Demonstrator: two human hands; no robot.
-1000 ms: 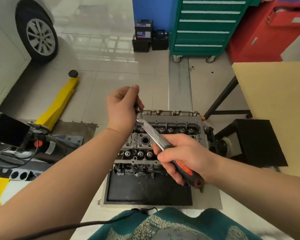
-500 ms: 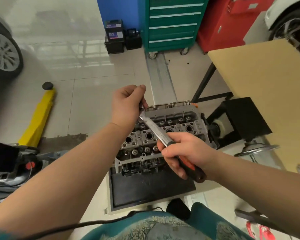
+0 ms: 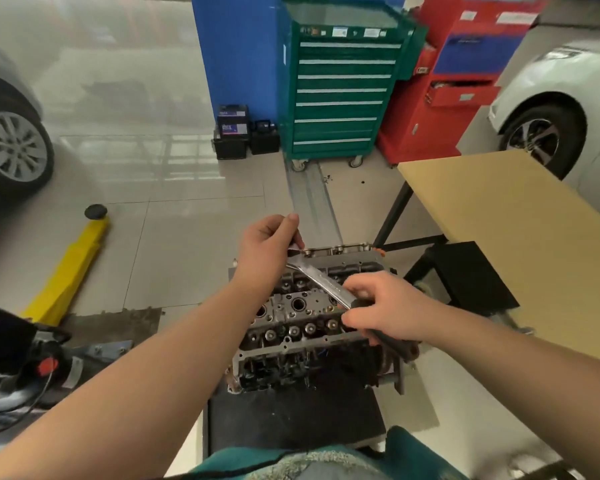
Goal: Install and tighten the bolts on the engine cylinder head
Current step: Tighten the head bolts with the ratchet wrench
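The grey engine cylinder head (image 3: 300, 318) stands on a black mat (image 3: 291, 417) on the floor, its valve wells and plug holes facing up. A steel ratchet wrench (image 3: 321, 280) lies slanted above its far half. My right hand (image 3: 383, 311) grips the wrench's dark handle. My left hand (image 3: 269, 249) pinches the wrench's head end over the far left of the cylinder head. The bolt under the wrench head is hidden by my fingers.
A yellow floor jack (image 3: 71, 268) lies to the left. A green drawer cabinet (image 3: 340, 88), a red cabinet (image 3: 454, 81) and black batteries (image 3: 232, 131) stand at the back. A tan table (image 3: 520, 230) with a black stool (image 3: 465, 275) is on the right; cars flank both sides.
The view has tilted up and shifted right. My right hand has swung the handle towards me on the right, and the wrench lies flatter. My left hand stays on the wrench head.
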